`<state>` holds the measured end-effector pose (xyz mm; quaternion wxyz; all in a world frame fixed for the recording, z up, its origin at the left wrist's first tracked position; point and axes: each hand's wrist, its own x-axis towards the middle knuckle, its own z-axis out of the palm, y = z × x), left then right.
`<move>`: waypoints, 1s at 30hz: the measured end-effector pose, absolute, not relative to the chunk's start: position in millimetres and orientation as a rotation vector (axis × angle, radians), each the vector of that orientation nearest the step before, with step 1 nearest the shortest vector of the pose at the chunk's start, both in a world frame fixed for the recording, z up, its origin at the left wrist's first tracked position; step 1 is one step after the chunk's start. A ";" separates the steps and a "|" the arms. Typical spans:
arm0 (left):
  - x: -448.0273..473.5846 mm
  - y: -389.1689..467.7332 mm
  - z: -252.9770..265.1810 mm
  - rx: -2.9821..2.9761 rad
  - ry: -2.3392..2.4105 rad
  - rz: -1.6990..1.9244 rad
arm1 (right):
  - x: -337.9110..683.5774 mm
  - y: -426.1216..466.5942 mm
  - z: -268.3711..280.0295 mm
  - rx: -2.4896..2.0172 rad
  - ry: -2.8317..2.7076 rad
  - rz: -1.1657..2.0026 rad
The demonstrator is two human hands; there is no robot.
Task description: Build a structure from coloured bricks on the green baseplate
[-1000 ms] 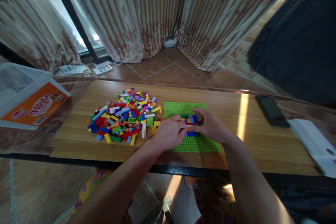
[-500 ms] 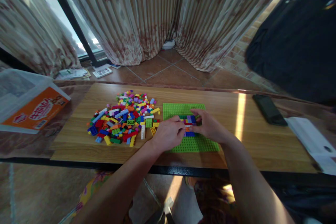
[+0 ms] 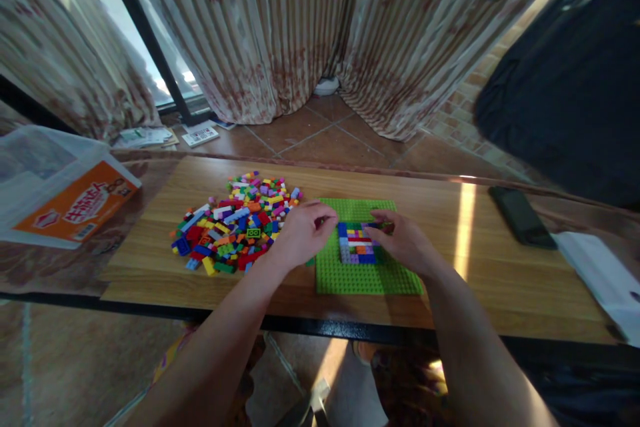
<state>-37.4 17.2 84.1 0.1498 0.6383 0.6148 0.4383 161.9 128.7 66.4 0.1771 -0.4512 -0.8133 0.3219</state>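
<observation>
A green studded baseplate [image 3: 345, 280] lies on the wooden table, carrying a flat, roughly square patch of multicoloured bricks [image 3: 356, 243] with blue, white, red, orange and purple pieces. My left hand [image 3: 303, 233] hovers over the plate's left edge, thumb and fingertips pinched together; whatever they may hold is too small to make out. At the patch's right side is my right hand [image 3: 403, 240], thumb and forefinger apart, the fingertips over or touching its edge. Left of the plate spreads a heap of loose bricks [image 3: 235, 220], partly hidden behind my left hand.
A clear plastic box [image 3: 75, 200] with an orange label stands at the far left. Toward the right end lie a dark phone [image 3: 523, 217] and a white box or sheet [image 3: 597, 280]. Papers [image 3: 200, 135] rest beyond the table's back edge, before the curtains [image 3: 280, 47].
My left hand has moved left and up off the brick patch, uncovering its left side. My right hand stays at the patch's right edge. The whole view has shifted slightly.
</observation>
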 end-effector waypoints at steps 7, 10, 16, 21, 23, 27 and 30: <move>-72.1 15.9 84.2 1.638 1.901 1.519 | 154.5 122.8 84.9 -1.414 -2.059 0.604; -84.3 13.8 83.9 1.539 1.951 1.595 | 146.5 112.8 88.4 -1.270 -1.987 0.650; -99.4 8.3 85.5 1.414 2.022 1.672 | 118.2 76.2 90.0 -0.911 -2.213 0.743; -100.1 6.4 89.2 1.412 2.024 1.671 | 101.3 52.2 87.7 -0.677 -2.439 0.783; -102.0 4.9 92.4 1.401 2.036 1.675 | 98.1 48.7 84.6 -0.627 -2.512 0.778; -116.5 -3.7 100.8 1.314 2.097 1.739 | 96.5 47.4 79.8 -0.616 -2.592 0.754; -133.9 -14.4 105.1 1.212 2.124 1.789 | 97.0 46.4 79.0 -0.631 -2.622 0.748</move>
